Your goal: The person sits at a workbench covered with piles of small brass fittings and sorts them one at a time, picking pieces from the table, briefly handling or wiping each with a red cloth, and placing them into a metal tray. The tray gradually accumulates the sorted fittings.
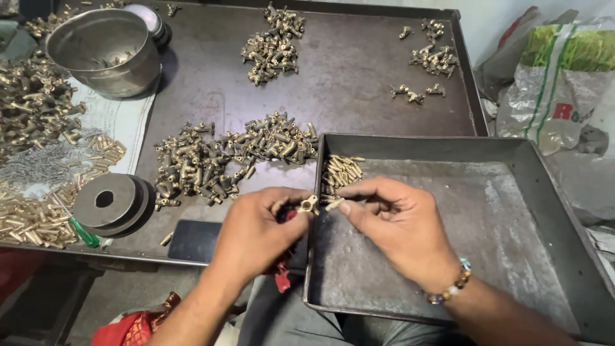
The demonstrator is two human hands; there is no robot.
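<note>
My left hand (pixel 256 230) pinches a small brass fitting (pixel 309 204) at the near left rim of a grey metal tray (pixel 512 211). My right hand (pixel 391 221) reaches over the tray and holds a short brass pin (pixel 334 204) against that fitting. A beaded bracelet (pixel 453 286) circles my right wrist. Several finished brass pieces (pixel 341 172) lie in the tray's far left corner. A large heap of brass fittings (pixel 230 157) lies on the dark worktable (pixel 359 70) just beyond my hands.
A steel bowl (pixel 106 51) stands at the back left. Brass pins (pixel 38 205) and more fittings (pixel 32 102) cover the left side. Dark metal discs (pixel 112 204), a green-handled screwdriver (pixel 82 232) and a black phone (pixel 194 241) lie near the front edge. Plastic sacks (pixel 557 77) sit at right.
</note>
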